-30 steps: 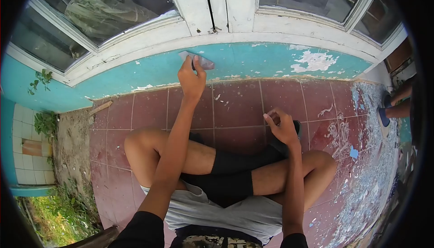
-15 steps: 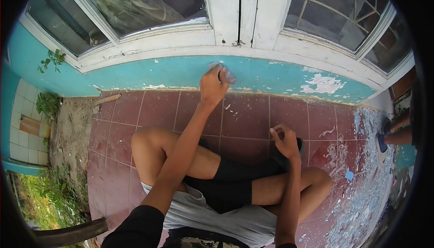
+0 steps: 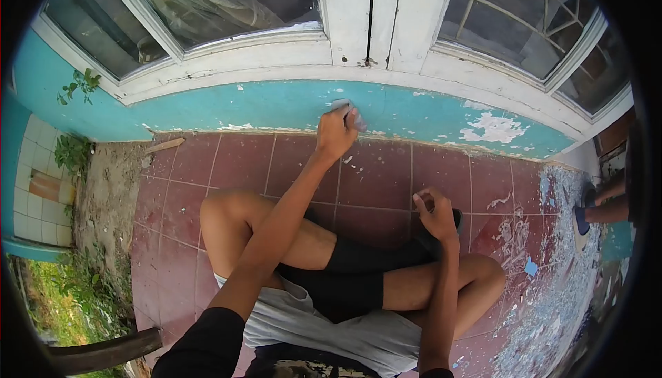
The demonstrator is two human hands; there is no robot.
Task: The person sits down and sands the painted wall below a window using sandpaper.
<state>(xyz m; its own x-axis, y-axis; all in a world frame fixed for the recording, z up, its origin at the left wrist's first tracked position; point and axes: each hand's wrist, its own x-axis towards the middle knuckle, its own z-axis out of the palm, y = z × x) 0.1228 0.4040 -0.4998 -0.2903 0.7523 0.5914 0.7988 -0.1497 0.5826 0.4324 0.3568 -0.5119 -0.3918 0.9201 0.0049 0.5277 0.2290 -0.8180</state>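
Note:
My left hand [image 3: 336, 134] is closed on a folded grey sheet of sandpaper [image 3: 359, 122] and presses it to the low turquoise wall [image 3: 265, 107]. Part of the sheet is hidden behind my fingers. Around it the paint shows small white chips. My right hand [image 3: 437, 218] hovers near my crossed legs, above the tiles, with its fingers loosely curled and a gap showing between thumb and forefinger. I see nothing in it.
White window frames [image 3: 252, 54] stand above the wall. Paint flakes litter the red tiled floor [image 3: 376, 171] at the right, where another person's foot in a shoe [image 3: 583, 221] shows. A wooden stick [image 3: 164, 145] lies near the wall at the left.
My left hand has moved slightly right and down along the wall with the sandpaper. My right hand stays where it was.

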